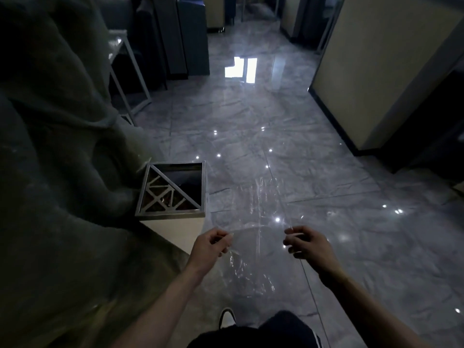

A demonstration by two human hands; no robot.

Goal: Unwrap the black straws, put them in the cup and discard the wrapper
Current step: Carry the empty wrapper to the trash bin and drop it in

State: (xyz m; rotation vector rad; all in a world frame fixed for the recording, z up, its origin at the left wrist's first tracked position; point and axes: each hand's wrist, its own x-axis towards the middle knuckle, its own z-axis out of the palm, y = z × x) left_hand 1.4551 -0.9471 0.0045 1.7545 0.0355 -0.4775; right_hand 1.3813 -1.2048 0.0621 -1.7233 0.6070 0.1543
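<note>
A clear, crinkled plastic wrapper (pixel 258 222) is stretched out flat between my two hands above the floor. My left hand (pixel 209 246) pinches its left edge and my right hand (pixel 305 243) pinches its right edge. The wrapper looks empty, with the floor showing through it. A square metal-rimmed bin (pixel 173 190) with a half-open, lattice-patterned top stands just left of and beyond my left hand. No black straws or cup are in view.
A large grey draped cloth (pixel 57 159) fills the left side. Glossy grey tiled floor (pixel 276 136) stretches ahead. A beige partition (pixel 381 71) stands at the right and a metal-framed table (pixel 130 79) at the back left. My shoe (pixel 227 317) shows at the bottom.
</note>
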